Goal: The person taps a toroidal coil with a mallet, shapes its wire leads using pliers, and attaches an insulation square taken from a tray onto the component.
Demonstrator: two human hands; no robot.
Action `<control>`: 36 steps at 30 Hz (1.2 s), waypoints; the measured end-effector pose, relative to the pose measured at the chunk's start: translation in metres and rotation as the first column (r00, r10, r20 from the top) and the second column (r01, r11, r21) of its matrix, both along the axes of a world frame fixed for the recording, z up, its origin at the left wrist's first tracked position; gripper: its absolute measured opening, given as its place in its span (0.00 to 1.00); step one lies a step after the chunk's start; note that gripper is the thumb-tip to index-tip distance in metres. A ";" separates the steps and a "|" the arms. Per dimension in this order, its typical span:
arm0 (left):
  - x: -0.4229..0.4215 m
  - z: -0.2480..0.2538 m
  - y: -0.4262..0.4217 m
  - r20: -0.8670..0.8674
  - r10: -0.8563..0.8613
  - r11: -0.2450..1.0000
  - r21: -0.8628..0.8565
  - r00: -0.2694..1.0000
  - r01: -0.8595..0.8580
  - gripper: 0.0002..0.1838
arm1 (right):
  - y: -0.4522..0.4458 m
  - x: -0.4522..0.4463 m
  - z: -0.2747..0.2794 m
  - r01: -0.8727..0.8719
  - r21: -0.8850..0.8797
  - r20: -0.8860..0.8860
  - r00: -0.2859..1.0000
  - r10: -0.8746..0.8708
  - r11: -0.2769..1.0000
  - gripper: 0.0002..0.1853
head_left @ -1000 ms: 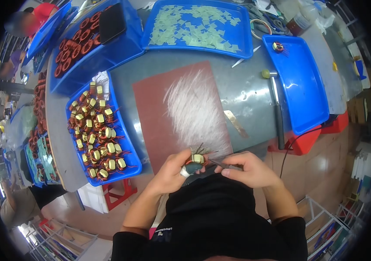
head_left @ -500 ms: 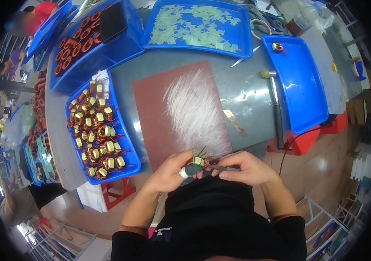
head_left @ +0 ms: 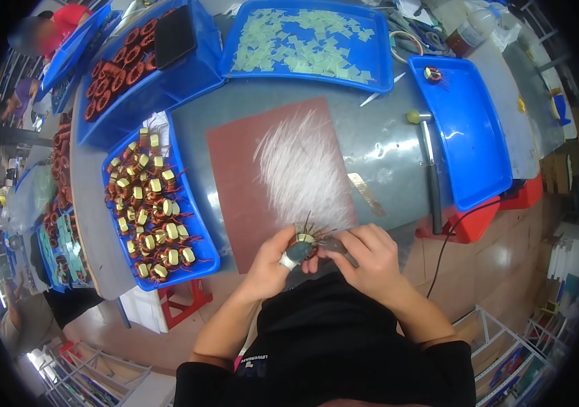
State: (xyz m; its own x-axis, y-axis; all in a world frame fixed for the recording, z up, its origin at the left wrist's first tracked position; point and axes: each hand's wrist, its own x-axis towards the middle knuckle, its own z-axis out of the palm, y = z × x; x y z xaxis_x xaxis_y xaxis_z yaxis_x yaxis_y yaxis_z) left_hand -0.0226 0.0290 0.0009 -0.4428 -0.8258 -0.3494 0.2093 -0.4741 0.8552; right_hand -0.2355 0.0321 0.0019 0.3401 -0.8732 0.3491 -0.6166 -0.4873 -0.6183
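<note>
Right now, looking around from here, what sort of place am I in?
Probably a coil-assembly workshop: your left hand holds a wire-wound toroidal coil, a blue tray is crowded with similar coils, and a hammer lies on the worktable.

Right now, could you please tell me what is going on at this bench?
A person's left hand holds a wire-wound coil near the scuffed mat, while the right hand pinches a dark tool close to that coil. Many similar coils fill the left blue tray; a single coil lies in the right blue tray.
</note>
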 end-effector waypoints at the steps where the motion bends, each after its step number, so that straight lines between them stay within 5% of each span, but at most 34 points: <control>1: 0.001 -0.005 0.002 -0.009 0.012 1.000 0.007 1.000 -0.012 0.10 | 0.000 0.000 0.002 0.001 0.002 0.002 1.000 -0.001 1.000 0.17; 7: 0.001 0.003 0.004 -0.029 0.015 0.999 0.043 0.999 -0.014 0.12 | -0.001 -0.007 0.009 0.010 0.037 0.033 0.999 -0.011 0.999 0.22; 9: -0.001 0.004 0.004 -0.019 0.018 0.998 0.061 1.000 -0.016 0.12 | -0.008 0.001 0.018 -0.004 0.289 0.339 0.936 -0.099 0.957 0.26; 11: 0.001 -0.001 0.006 -0.020 -0.030 0.997 0.066 0.999 0.031 0.12 | -0.016 0.007 0.026 -0.028 0.413 0.385 0.911 -0.146 0.910 0.27; 13: 0.005 -0.008 0.008 -0.004 -0.065 0.997 0.051 0.998 0.065 0.13 | -0.020 0.011 0.029 -0.162 0.654 0.469 0.854 -0.227 0.739 0.21; 17: 0.004 -0.007 0.006 -0.046 -0.096 0.995 0.028 0.994 0.098 0.12 | -0.021 0.010 0.026 -0.202 0.697 0.504 0.821 -0.269 0.689 0.14; 19: 0.000 -0.002 0.006 -0.062 -0.098 0.993 0.056 0.993 0.102 0.12 | -0.021 0.009 0.023 -0.347 0.756 0.613 0.674 -0.413 0.555 0.10; 24: 0.001 -0.001 0.007 -0.036 -0.122 0.988 0.093 0.992 0.124 0.13 | -0.027 0.002 0.026 -0.356 0.780 0.589 0.695 -0.412 0.514 0.07; 26: 0.006 0.007 0.004 0.119 -0.178 0.984 0.042 0.977 0.174 0.12 | -0.026 -0.009 0.028 -0.127 0.629 0.439 0.872 -0.216 0.767 0.09; 28: 0.014 0.009 -0.003 0.224 -0.201 0.966 -0.115 0.954 0.231 0.12 | -0.028 -0.027 0.037 -0.158 0.687 0.411 0.889 -0.200 0.710 0.11; 29: 0.017 0.010 -0.004 0.329 -0.213 0.919 -0.251 0.920 0.303 0.11 | -0.029 -0.035 0.039 -0.296 0.723 0.413 0.909 -0.048 0.625 0.11; 31: 0.022 0.012 -0.008 0.319 -0.243 0.910 -0.251 0.916 0.329 0.11 | -0.035 -0.041 0.045 -0.450 0.782 0.421 0.892 0.167 0.432 0.12; 36: 0.020 0.011 -0.010 0.334 -0.245 0.881 -0.316 0.910 0.353 0.10 | -0.034 -0.037 0.037 -0.495 0.793 0.427 0.867 0.255 0.356 0.12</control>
